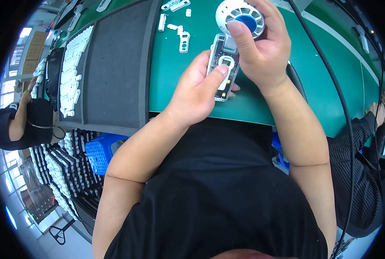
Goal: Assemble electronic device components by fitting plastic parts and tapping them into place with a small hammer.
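Over the green tabletop (pixel 179 82) I hold a small handheld fan, tilted with its round head away from me. My left hand (pixel 192 93) is closed around the clear, dark-cored handle (pixel 221 90), its thumb pressing on the white oval panel with a little display. Around the white fan head (pixel 223 12), which has a blue disc at its centre, my right hand (pixel 268 54) is closed, thumb on the front face. Some of its fingers are hidden behind the head. Left of the fan lie several loose white plastic parts (pixel 184 42).
A dark grey framed tray (pixel 114 64) adjoins the tabletop at left, with a row of white pieces (pixel 71 64) along it. A black cable (pixel 326 60) hangs across the right side. Below left are a blue plastic basket (pixel 98 156) and stacked racks of white pieces (pixel 65 168). People sit at both sides.
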`<move>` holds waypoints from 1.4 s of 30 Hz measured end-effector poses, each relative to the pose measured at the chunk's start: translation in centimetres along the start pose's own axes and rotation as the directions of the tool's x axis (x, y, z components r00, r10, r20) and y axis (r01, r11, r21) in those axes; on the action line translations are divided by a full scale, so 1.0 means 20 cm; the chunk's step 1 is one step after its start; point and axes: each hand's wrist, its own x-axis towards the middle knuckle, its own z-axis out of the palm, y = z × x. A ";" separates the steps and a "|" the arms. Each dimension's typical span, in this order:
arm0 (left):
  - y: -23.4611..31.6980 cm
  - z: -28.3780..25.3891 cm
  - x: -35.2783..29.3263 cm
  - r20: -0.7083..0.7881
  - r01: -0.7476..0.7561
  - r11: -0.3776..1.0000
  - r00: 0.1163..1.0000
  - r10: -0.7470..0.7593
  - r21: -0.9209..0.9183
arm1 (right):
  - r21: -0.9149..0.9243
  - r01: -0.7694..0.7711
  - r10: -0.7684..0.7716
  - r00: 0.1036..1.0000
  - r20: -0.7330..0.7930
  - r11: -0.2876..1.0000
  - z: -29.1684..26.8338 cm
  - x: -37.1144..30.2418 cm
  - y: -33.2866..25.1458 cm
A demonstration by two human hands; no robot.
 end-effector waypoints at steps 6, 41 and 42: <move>-0.02 0.00 0.01 -0.056 -0.009 1.000 0.998 0.009 0.001 | -0.035 0.063 -0.062 0.998 0.032 0.997 0.00 0.00 -0.02; -0.09 -0.04 0.01 -0.051 -0.029 1.000 0.998 0.029 -0.002 | -0.216 0.210 -0.195 0.977 0.087 0.954 0.02 -0.02 -0.01; -0.10 -0.04 0.01 -0.029 -0.039 0.999 0.999 0.038 -0.022 | -0.216 0.214 -0.200 0.976 0.083 0.953 0.02 -0.02 0.00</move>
